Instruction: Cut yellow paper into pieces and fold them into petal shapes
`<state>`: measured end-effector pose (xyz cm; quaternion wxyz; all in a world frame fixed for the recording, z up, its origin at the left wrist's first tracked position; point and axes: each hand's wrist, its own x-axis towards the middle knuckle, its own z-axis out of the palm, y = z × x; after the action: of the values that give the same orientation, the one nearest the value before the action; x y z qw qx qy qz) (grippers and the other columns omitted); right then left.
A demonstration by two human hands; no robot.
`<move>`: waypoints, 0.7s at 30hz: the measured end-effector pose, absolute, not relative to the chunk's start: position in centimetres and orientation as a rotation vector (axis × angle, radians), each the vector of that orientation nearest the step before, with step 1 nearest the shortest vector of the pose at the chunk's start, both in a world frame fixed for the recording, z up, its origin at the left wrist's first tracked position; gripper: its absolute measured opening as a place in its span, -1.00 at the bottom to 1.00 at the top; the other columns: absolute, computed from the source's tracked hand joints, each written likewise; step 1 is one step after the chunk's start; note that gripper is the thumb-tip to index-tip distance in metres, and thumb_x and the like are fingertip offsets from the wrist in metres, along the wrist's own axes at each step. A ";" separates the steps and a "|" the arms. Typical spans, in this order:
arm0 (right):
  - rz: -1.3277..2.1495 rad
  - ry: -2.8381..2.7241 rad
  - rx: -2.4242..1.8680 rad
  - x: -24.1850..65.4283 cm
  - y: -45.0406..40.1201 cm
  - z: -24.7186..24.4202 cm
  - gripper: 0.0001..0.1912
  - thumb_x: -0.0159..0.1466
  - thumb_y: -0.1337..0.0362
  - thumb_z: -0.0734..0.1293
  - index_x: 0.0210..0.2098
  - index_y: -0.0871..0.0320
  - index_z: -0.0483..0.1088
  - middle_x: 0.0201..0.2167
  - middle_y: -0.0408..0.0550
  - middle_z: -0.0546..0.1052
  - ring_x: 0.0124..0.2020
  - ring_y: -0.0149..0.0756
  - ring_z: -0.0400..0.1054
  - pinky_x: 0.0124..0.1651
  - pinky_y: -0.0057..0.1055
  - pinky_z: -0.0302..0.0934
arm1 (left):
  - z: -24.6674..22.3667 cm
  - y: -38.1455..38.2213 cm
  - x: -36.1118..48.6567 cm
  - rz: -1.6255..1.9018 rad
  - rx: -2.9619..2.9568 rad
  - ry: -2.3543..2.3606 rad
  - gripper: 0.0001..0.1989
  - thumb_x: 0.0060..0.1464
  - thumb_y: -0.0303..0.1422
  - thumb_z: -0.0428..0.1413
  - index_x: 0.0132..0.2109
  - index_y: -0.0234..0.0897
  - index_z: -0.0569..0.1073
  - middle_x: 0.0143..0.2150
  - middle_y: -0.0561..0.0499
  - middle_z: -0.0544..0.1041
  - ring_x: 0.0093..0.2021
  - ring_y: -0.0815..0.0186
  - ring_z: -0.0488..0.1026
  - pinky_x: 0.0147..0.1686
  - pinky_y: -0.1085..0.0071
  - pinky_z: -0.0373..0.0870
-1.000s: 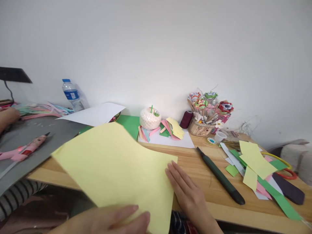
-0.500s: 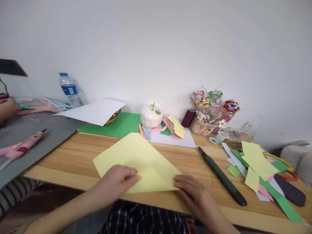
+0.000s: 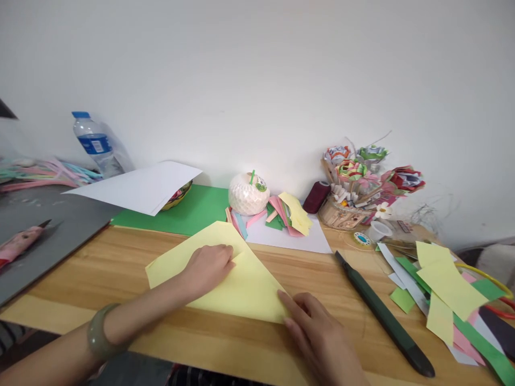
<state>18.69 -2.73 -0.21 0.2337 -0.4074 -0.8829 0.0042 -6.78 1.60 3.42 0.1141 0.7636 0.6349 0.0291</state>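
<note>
A sheet of yellow paper [image 3: 237,292] lies on the wooden table [image 3: 241,343] near the front edge, with a folded flap pointing toward its far side. My left hand [image 3: 209,271] is over the sheet, its fingers curled and closed on the flap's tip; the fingertips are partly hidden. At the sheet's right corner, my right hand [image 3: 317,332] is bent around the paper, with index finger and thumb at its edges. To the right of that hand lies a long dark green utensil, seemingly a craft knife [image 3: 382,311].
Paper strips [image 3: 450,289] are heaped at right. Behind stand a basket of paper flowers [image 3: 344,214], a maroon thread spool [image 3: 317,197] and a foam-netted round object [image 3: 248,194]. At left are white paper [image 3: 140,187], a water bottle [image 3: 94,145] and a pink glue gun [image 3: 20,244].
My left hand has moved away from me across the sheet, carrying the flap toward the far side. My right hand stays at the right corner. The view has shifted slightly.
</note>
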 end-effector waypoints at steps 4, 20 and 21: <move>-0.164 -2.436 -1.060 18.0 -2.2 -0.3 -0.65 0.35 0.24 0.04 0.01 0.17 0.31 -0.42 -0.07 0.43 -0.44 -0.41 0.41 -0.47 -0.55 0.30 | 3.0 2.7 -7.0 0.001 2.225 1.829 -0.86 0.14 -0.43 -0.10 -0.33 -0.26 0.33 -0.32 -0.02 0.51 -0.33 0.21 0.46 -0.42 0.41 0.22; -0.102 -2.564 -1.221 18.4 -0.7 -1.8 -0.58 0.38 0.16 -0.06 0.08 0.10 0.24 -0.45 -0.10 0.41 -0.49 -0.44 0.43 -0.56 -0.61 0.30 | 3.1 5.0 -5.9 -0.362 2.265 1.817 -0.64 0.13 -0.61 -0.16 0.05 -0.42 0.29 -0.04 -0.24 0.42 -0.04 0.06 0.39 -0.27 0.21 0.41; -0.084 -2.577 -1.203 18.5 -0.6 -1.8 -0.58 0.38 0.16 -0.04 0.09 0.11 0.24 -0.44 -0.10 0.42 -0.49 -0.45 0.43 -0.56 -0.63 0.30 | 3.1 5.1 -5.9 -0.367 2.267 1.810 -0.65 0.13 -0.60 -0.16 0.04 -0.42 0.30 -0.06 -0.23 0.42 -0.06 0.06 0.41 -0.28 0.21 0.41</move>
<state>18.53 -0.59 -1.77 0.1474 -0.4182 -0.8958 -0.0293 -5.88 5.10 3.12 0.1083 0.7707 0.6154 -0.1246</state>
